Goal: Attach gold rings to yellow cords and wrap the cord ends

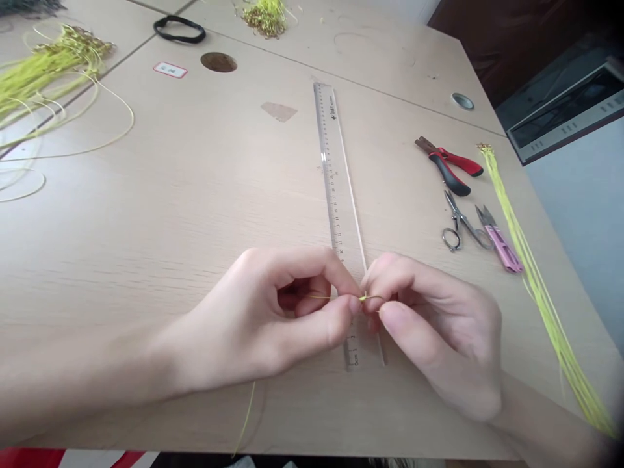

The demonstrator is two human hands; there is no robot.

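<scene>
Thumb and forefinger of my left hand [287,318] are pinched on a thin yellow cord [320,297]. A small knot or loop in the cord shows just past the left fingertips. My right hand [433,325] is close by on the right, its fingers curled around the short end of the same cord, with the thumb a little apart from the forefinger. Below my left wrist the cord's tail hangs toward the table's front edge. Both hands are over the lower part of a clear plastic ruler [336,175], hiding some of its marks.
Red-and-black pliers [451,166], folding scissors [458,221] and pink thread snips [502,244] lie to the right, beside a long bundle of yellow cords [536,286]. More yellow cords [49,71] lie at far left. A black band [179,29] and a round hole [219,62] are farther back.
</scene>
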